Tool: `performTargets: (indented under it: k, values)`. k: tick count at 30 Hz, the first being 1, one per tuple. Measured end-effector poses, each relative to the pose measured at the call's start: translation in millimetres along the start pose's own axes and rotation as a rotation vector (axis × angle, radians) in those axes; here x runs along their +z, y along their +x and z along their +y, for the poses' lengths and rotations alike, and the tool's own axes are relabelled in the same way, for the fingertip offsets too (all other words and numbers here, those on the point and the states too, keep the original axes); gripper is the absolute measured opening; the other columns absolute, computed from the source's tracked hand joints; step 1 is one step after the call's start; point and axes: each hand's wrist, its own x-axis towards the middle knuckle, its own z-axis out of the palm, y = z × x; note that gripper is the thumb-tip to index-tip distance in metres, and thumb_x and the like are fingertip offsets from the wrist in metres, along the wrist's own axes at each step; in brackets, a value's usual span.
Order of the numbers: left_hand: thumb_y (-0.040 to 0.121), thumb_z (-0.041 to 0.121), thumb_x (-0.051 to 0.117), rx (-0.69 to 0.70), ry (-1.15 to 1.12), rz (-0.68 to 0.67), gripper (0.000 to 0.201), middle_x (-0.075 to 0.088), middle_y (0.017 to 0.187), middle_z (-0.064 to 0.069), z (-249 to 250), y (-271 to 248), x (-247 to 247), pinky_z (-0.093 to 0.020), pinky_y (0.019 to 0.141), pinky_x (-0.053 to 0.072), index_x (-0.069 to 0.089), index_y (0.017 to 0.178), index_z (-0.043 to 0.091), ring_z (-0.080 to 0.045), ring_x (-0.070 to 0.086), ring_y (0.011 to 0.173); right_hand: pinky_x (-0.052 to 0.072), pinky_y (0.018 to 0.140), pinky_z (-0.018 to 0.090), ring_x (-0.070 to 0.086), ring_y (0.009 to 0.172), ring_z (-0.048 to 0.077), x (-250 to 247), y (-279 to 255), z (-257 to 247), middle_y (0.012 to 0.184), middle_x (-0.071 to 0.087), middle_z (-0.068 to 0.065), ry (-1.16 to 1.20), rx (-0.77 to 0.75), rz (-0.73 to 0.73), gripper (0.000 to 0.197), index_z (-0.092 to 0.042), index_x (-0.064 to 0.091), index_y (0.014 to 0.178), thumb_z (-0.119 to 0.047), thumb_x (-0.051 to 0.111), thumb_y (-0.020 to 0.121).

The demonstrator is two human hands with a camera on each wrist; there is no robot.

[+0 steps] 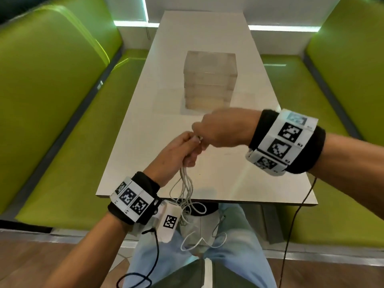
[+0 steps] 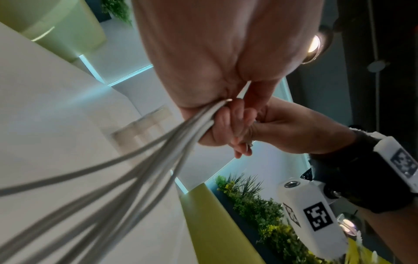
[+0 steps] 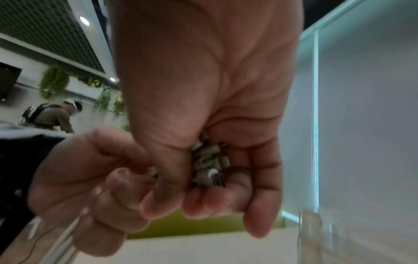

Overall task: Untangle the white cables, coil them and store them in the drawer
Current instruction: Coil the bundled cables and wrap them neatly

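Several white cables (image 1: 186,183) hang in a bundle from my left hand (image 1: 185,147), which grips them above the near end of the white table (image 1: 207,59). Their loose loops (image 1: 199,242) dangle past the table edge over my lap. My right hand (image 1: 220,129) meets the left and curls round the cables' white plug ends (image 3: 209,162). In the left wrist view the strands (image 2: 135,169) fan out from my left fist (image 2: 203,71). A clear stacked drawer unit (image 1: 209,80) stands mid-table with its drawers closed.
Green padded benches (image 1: 52,100) run along both sides of the table. A black wire (image 1: 299,215) trails from my right wristband. In the right wrist view another person (image 3: 52,116) stands far off at the left.
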Motion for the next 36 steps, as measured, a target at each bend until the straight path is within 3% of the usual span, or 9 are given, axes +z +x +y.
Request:
performTargets:
  k: [8,11,15,19,21,25,32,34,36]
  values:
    - [0.099,0.017,0.042,0.271,-0.047,0.199,0.006,0.047,0.055,0.011,41,-4,-3,-0.018,0.046,0.026,0.046,0.094,0.018,-0.006,0.032,0.047,0.024,0.047,0.025,0.036,0.051,0.008,-58,-16,22,0.062,0.041,-0.005,-0.022,0.101,0.204,0.016,-0.021,0.046,0.087,-0.035,0.051,0.095]
    - [0.098,0.028,0.042,0.192,0.040,0.119,0.015,0.044,0.056,0.014,29,-6,0,-0.017,0.047,0.025,0.049,0.091,0.018,-0.006,0.030,0.051,0.041,0.068,0.030,0.055,0.089,0.020,-42,-15,19,0.104,0.060,0.008,-0.035,0.149,-0.039,0.039,-0.013,0.058,0.093,-0.051,0.061,0.082]
    - [0.096,0.034,0.040,0.165,0.105,0.102,0.022,0.042,0.056,0.016,16,-11,1,-0.017,0.047,0.027,0.047,0.086,0.015,-0.005,0.029,0.048,0.003,0.117,0.056,-0.016,0.144,0.033,-25,-19,9,0.157,-0.012,0.018,-0.113,0.082,-0.067,0.105,-0.012,0.022,0.145,-0.070,0.061,0.066]
    - [0.093,0.029,0.042,0.184,0.165,0.106,0.012,0.042,0.053,0.015,15,-13,-7,-0.017,0.046,0.027,0.045,0.088,0.019,-0.005,0.029,0.047,0.041,0.092,0.024,0.053,0.115,0.021,-16,-18,6,0.110,0.064,-0.001,0.343,0.024,-0.196,0.049,-0.017,0.050,0.120,-0.054,0.050,0.087]
    - [0.093,0.028,0.043,0.204,0.200,0.093,0.007,0.043,0.053,0.013,15,-14,-11,-0.017,0.047,0.028,0.044,0.091,0.021,-0.005,0.030,0.048,0.042,0.063,0.015,0.061,0.075,0.013,-10,-14,12,0.079,0.068,-0.005,0.566,0.012,-0.230,0.033,-0.014,0.058,0.100,-0.044,0.045,0.094]
    - [0.094,0.029,0.042,0.220,0.303,0.023,0.014,0.043,0.063,0.006,10,-14,-13,-0.018,0.049,0.029,0.048,0.100,0.018,-0.007,0.031,0.051,0.039,0.055,0.014,0.051,0.061,0.012,1,-16,19,0.065,0.059,0.001,0.660,-0.016,-0.193,0.028,-0.011,0.059,0.091,-0.032,0.041,0.098]
    - [0.100,0.034,0.034,0.038,0.291,-0.148,0.034,0.047,0.061,-0.003,1,-10,-9,-0.026,0.072,0.048,0.051,0.084,0.009,-0.022,0.064,0.069,0.041,0.064,0.023,0.054,0.072,0.012,1,-19,33,0.072,0.053,-0.013,0.385,0.023,-0.058,0.018,-0.020,0.053,0.083,-0.015,0.043,0.097]
    - [0.100,0.035,0.035,0.043,0.225,-0.099,0.034,0.041,0.056,0.003,-5,-8,-5,-0.031,0.067,0.046,0.049,0.081,0.011,-0.021,0.058,0.059,0.042,0.091,0.035,0.055,0.101,0.018,0,-18,35,0.087,0.058,-0.011,0.226,0.007,-0.030,0.017,-0.021,0.056,0.084,-0.017,0.044,0.096]
    - [0.097,0.035,0.038,0.080,0.199,-0.023,0.032,0.036,0.054,0.005,-9,-4,0,-0.031,0.056,0.038,0.047,0.076,0.011,-0.016,0.038,0.049,0.008,0.114,0.059,0.024,0.140,0.025,-2,-18,34,0.134,0.049,0.000,0.024,0.087,-0.121,0.016,-0.022,0.060,0.104,-0.027,0.049,0.094]
